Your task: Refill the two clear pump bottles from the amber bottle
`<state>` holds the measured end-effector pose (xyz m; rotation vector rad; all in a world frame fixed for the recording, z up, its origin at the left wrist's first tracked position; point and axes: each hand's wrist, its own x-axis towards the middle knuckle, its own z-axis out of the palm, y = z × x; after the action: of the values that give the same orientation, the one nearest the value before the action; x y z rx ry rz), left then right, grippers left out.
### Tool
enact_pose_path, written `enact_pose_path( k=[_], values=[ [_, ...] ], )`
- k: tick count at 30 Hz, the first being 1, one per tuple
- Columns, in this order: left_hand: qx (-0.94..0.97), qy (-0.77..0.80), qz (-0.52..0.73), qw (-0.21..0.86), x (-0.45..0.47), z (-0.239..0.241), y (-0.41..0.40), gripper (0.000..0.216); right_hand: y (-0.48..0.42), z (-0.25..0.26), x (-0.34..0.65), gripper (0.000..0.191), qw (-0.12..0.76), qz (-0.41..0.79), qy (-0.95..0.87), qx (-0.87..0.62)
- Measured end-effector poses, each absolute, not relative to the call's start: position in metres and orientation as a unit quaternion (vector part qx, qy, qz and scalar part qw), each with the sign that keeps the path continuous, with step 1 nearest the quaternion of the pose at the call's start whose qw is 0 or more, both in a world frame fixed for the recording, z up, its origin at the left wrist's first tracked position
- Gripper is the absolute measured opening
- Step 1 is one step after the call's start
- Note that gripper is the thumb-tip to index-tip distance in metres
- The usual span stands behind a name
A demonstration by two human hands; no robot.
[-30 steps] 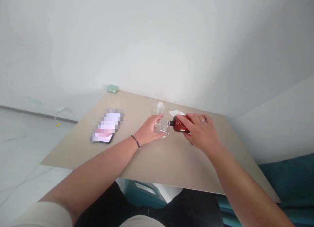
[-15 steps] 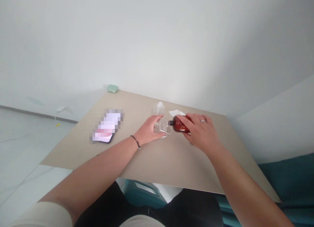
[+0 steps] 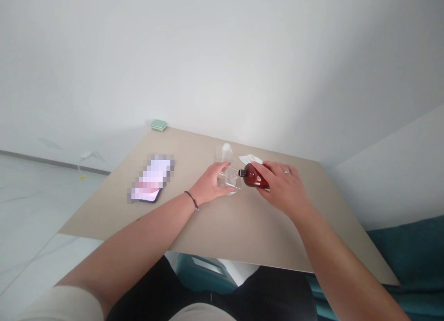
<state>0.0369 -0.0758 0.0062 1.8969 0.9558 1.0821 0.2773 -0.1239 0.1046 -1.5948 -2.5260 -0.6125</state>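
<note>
My left hand (image 3: pixel 208 184) grips a clear plastic container (image 3: pixel 229 181) lying on the beige table, with its fingers wrapped around the near side. My right hand (image 3: pixel 282 187) is shut over an amber glass bottle (image 3: pixel 253 176), which lies nearly level with its black neck touching or just beside the clear container. The right hand hides the bottle's base. Behind them stands a clear piece with a white pump top (image 3: pixel 226 151). I cannot tell whether it belongs to the clear container.
A pixelated phone (image 3: pixel 151 180) lies left of my hands, and a folded white tissue (image 3: pixel 249 159) lies behind the amber bottle. A small green case (image 3: pixel 158 125) sits at the table's far corner. Teal seating stands at the right, beside the table's edge.
Both hands and the amber bottle keep nearly the same place. The head view has only shifted slightly.
</note>
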Motion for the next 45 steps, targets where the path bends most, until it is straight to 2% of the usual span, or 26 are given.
enact_pose_path(
  k=[13, 16, 20, 23, 26, 32, 39, 45],
  values=[
    [0.736, 0.368, 0.428, 0.374, 0.036, 0.003, -0.072, 0.081, -0.118, 0.087, 0.278, 0.065, 0.123, -0.088, -0.816, -0.558],
    [0.731, 0.372, 0.426, 0.381, 0.035, 0.004, -0.073, 0.081, -0.114, 0.078, 0.28, 0.071, 0.216, 0.02, -0.79, -0.574],
    [0.723, 0.38, 0.423, 0.392, 0.031, 0.003, -0.074, 0.086, -0.106, 0.061, 0.277, 0.087, 0.398, 0.187, -0.698, -0.565],
    [0.709, 0.401, 0.416, 0.404, 0.027, 0.002, -0.074, 0.102, -0.097, 0.047, 0.273, 0.093, 0.506, 0.219, -0.636, -0.54],
    [0.705, 0.413, 0.404, 0.411, 0.022, 0.001, -0.073, 0.114, -0.09, 0.032, 0.273, 0.096, 0.56, 0.202, -0.613, -0.52],
    [0.71, 0.4, 0.407, 0.412, 0.019, -0.004, -0.069, 0.114, -0.09, 0.014, 0.283, 0.092, 0.545, 0.139, -0.638, -0.525],
    [0.702, 0.381, 0.434, 0.416, 0.017, -0.011, -0.066, 0.115, -0.096, 0.015, 0.28, 0.093, 0.532, 0.175, -0.631, -0.536],
    [0.7, 0.385, 0.438, 0.413, 0.017, -0.011, -0.066, 0.11, -0.099, 0.013, 0.278, 0.093, 0.549, 0.16, -0.638, -0.516]
  ],
)
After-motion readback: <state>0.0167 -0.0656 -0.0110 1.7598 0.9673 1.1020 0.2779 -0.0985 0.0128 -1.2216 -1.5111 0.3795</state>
